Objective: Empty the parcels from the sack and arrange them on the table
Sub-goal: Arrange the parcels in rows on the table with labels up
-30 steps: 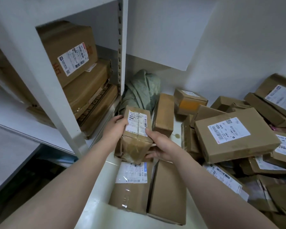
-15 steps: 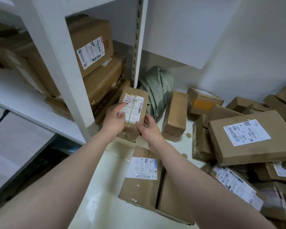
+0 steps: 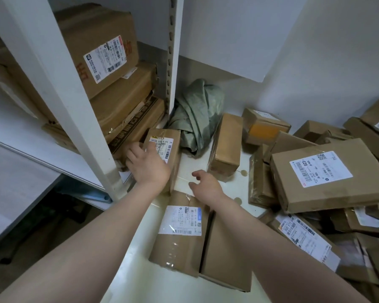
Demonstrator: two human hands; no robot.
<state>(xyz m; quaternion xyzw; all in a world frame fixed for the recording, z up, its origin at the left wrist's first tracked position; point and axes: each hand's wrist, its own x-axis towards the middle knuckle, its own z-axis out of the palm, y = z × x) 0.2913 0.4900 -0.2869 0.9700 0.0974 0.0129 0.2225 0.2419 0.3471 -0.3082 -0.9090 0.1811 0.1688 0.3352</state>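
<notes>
Upper left: shelf point(image 3: 20, 132) holding three stacked boxes point(image 3: 109, 62). Left hand point(image 3: 148, 165) grips one small parcel point(image 3: 169, 147), which stands upright on the desk point(image 3: 138, 270) against the shelf post. One grey-green sack point(image 3: 195, 119) lies crumpled behind it. Right hand point(image 3: 206, 184) holds nothing, fingers loose, above the desk and apart from the left. Lower centre: two flat parcels point(image 3: 182, 235) side by side. Right: overlapping parcel pile point(image 3: 324, 178), count unclear.

brown cardboard parcels point(image 3: 328, 182): over a dozen counted, exact number unclear
crumpled grey-green plastic sack point(image 3: 195, 114): 1
white slotted shelf unit point(image 3: 61, 88): 1
</notes>
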